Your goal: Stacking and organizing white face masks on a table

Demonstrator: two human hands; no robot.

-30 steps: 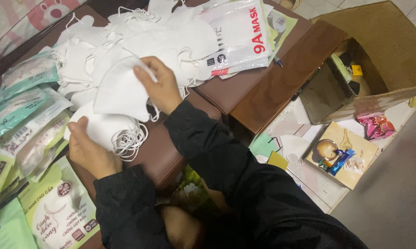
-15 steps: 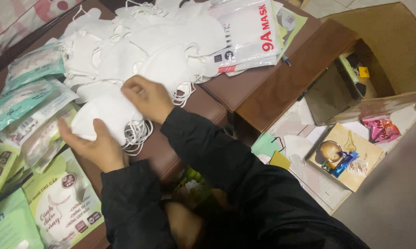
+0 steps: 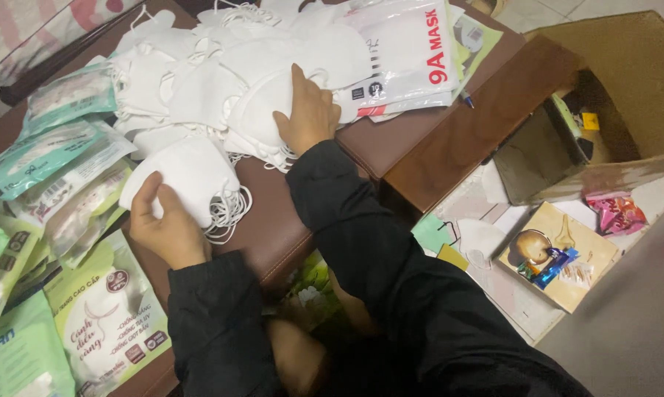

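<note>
My left hand [image 3: 164, 226] holds a small stack of white face masks [image 3: 192, 176] by its lower left edge, ear loops hanging off at the right, on the brown padded surface [image 3: 273, 213]. My right hand [image 3: 308, 114] rests flat, fingers spread, on the big loose pile of white masks [image 3: 229, 73] farther back. Both arms wear black sleeves.
Green and clear mask packets [image 3: 45, 169] lie at the left. White printed mask bags [image 3: 409, 55] sit behind the pile, a pen [image 3: 466, 98] beside them. At the right an open cardboard box [image 3: 604, 110], a small printed carton [image 3: 560, 254] and a pink wrapper [image 3: 617, 213] lie on the floor.
My right hand moved from the small stack back up onto the big pile. My left hand kept its hold on the small stack of masks.
</note>
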